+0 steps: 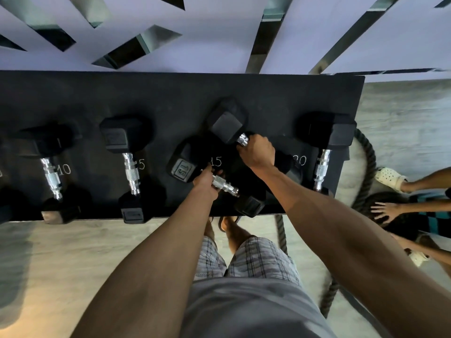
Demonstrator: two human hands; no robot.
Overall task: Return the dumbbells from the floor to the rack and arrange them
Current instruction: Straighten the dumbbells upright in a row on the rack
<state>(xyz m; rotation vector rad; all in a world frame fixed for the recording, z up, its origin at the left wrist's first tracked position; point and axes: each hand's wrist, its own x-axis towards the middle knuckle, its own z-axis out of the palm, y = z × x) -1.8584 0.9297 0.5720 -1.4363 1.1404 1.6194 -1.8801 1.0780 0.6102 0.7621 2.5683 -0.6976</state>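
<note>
left grip (205, 182): clenched on the handle of the near dumbbell (181, 167), marked 15, lying slantwise | right grip (257, 151): clenched on the handle of the far dumbbell (227, 121), just behind | both on the rack (170, 93) at the 15 mark, between two shelved dumbbells (130, 167) (322, 147) | rope (363, 172) on floor, right

Dim scene; black rack (170, 98) underexposed; glare on chrome; wide-angle bending, soft edges.
</note>
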